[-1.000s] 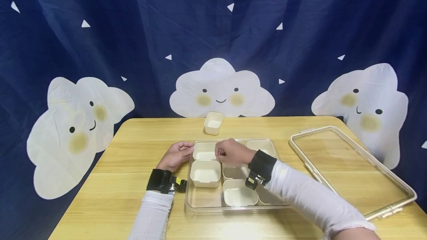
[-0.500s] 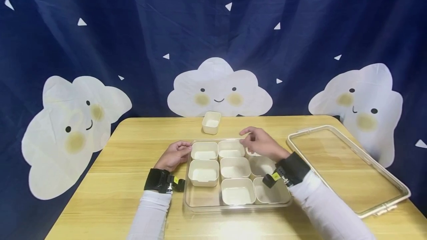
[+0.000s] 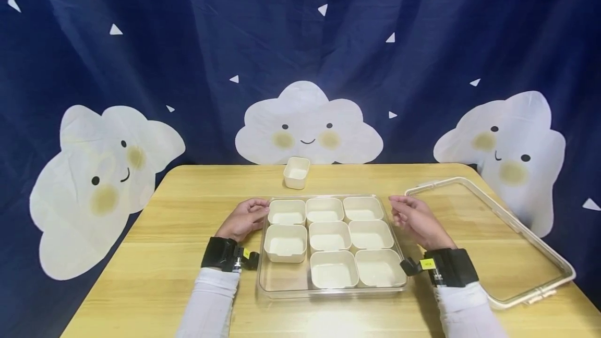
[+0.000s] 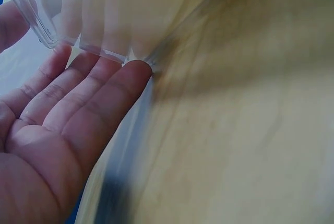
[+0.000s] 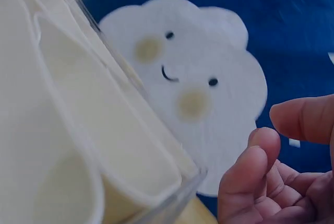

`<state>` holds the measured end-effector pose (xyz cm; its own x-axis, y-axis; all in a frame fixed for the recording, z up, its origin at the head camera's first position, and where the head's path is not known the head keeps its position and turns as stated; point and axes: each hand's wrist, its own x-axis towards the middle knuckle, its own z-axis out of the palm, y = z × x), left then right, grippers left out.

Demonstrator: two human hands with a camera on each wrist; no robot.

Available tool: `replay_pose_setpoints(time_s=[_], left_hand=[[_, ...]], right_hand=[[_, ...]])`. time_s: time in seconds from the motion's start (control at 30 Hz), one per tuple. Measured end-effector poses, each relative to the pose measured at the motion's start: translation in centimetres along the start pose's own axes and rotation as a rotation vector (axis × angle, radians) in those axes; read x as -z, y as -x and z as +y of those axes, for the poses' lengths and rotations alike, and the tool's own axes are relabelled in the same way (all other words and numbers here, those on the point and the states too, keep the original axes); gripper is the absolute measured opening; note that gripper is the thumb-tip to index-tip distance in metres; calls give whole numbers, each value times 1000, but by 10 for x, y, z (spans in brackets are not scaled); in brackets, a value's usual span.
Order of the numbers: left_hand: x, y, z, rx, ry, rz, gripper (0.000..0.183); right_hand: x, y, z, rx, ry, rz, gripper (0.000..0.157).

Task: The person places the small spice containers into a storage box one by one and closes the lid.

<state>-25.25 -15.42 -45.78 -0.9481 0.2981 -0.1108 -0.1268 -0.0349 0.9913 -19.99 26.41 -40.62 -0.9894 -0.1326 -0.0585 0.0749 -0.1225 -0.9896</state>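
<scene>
A clear plastic box holds several small cream containers in rows; its front left corner shows bare bottom. My left hand is at the box's back left corner. In the left wrist view, the fingers lie nearly straight with their tips against the clear outer wall, and the thumb is near the rim. Just off the box's right side, my right hand hovers with loosely bent fingers and holds nothing. The right wrist view shows a gap between thumb and fingertips, beside a cream container.
One more cream container stands behind the box near the table's back edge. A clear lid with a cream frame lies on the wooden table at the right. A dark blue curtain with clouds hangs behind.
My right hand has moved rightward from over the back-row containers to beside the box, uncovering the containers beneath it. My left hand has stayed at the back left corner.
</scene>
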Motion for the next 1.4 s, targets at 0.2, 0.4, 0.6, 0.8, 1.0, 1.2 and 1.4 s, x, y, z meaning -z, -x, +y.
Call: replay_pose_setpoints(time_s=[0.2, 0.4, 0.6, 0.8, 1.0, 1.2, 1.4], left_hand=[[-1, -2, -3, -10, -7, -10, 37], [2, -3, -6, 0, 1, 8, 30], [-1, -2, -5, -16, -2, -22, 32], [-4, -2, -4, -30, 7, -28, 33], [-4, -4, -6, -13, 6, -28, 31], [2, -7, -2, -19, -51, -2, 32], [9, -8, 6, -20, -112, 1, 34]], right_hand=[[22, 1, 12, -29, -133, -27, 13], [36, 2, 23, -72, -142, -44, 9], [39, 3, 37, -55, -36, -135, 17], [37, -1, 48, -1, 15, -298, 20], [36, -2, 56, 29, -18, -302, 14], [30, -7, 61, 60, -51, -295, 14], [26, -9, 63, 69, -50, -277, 13]])
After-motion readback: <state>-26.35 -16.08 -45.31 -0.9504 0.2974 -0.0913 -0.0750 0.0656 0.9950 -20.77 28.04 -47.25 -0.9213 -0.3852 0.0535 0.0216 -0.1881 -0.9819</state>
